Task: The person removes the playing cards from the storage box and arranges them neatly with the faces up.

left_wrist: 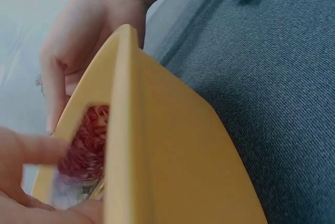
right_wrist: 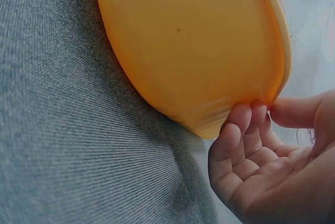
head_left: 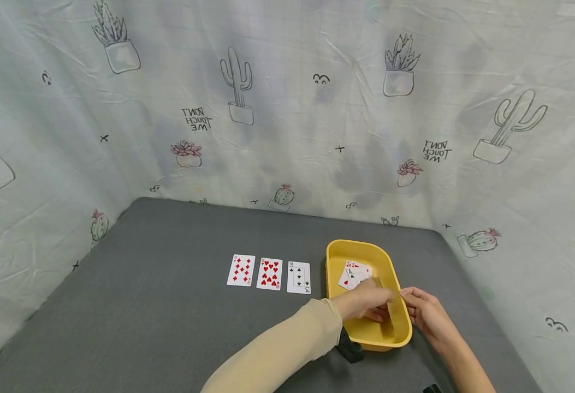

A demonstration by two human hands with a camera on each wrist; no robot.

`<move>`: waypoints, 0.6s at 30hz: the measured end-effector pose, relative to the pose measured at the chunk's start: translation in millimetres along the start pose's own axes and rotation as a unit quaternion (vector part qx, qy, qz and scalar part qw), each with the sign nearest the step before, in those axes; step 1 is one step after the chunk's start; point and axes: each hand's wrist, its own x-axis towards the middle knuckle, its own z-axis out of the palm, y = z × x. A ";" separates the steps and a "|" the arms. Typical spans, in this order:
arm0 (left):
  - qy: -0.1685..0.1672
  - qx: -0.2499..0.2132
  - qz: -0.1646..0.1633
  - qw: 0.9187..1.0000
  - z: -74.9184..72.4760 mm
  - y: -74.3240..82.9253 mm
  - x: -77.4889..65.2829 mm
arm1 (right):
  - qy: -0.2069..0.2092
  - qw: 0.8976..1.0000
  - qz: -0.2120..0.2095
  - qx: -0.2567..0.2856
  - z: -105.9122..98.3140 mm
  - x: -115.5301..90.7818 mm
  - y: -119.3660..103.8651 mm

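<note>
Near the right edge of the tabletop (head_left: 144, 305): one tub (head_left: 358, 242), probably light, firm, rim best for holding, pinched there by the right hand (head_left: 427, 316); cards (head_left: 353, 273) inside, likely slick, bendable, best taken by edges; left hand (head_left: 372, 299) within, grasp cannot be told.

Flipped letters, seemingly "DON'T TOUCH ME", stand twice on the far cloth (head_left: 287, 109). The left card (head_left: 241, 270) reads 9, the right card (head_left: 298, 277) 3, the middle card (head_left: 270, 274) illegible; the upper card (head_left: 361, 272) in the yellow bin (head_left: 366, 250) reads "A".
</note>
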 end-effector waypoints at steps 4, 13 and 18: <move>0.028 -0.022 -0.018 0.999 -7.0 -1.7 2.3 | 0.007 1.000 -0.003 -0.001 0.4 1.5 2.9; 0.020 0.005 -0.010 1.000 -30.9 14.0 -23.4 | 0.025 0.999 0.020 -0.015 2.5 -0.9 -3.6; 0.024 0.053 0.002 0.998 -38.5 24.5 -40.1 | 0.024 0.999 0.024 -0.012 -0.2 -2.4 -4.0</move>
